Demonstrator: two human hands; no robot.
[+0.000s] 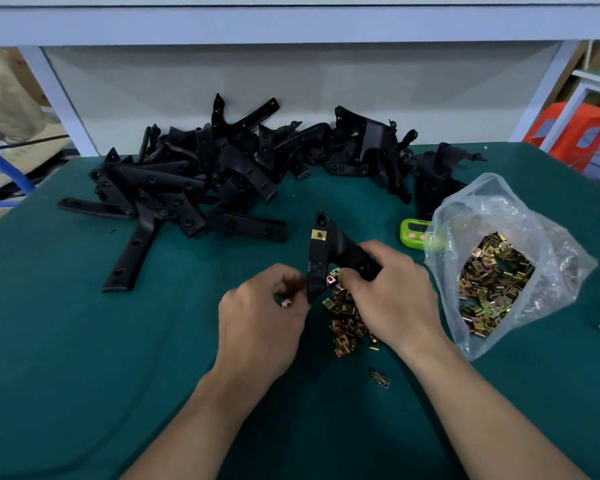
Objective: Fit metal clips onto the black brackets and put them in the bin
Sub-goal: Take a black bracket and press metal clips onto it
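Right hand (392, 299) grips bracket (326, 251), left hand (260, 320) pinches 1 clip (286, 303), mostly finger-hidden

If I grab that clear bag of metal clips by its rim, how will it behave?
Probably floppy: the clear bag is thin, crumpled film. Likely heavy for its size, packed with metal clips. Its mouth lies open, so clips may spill.
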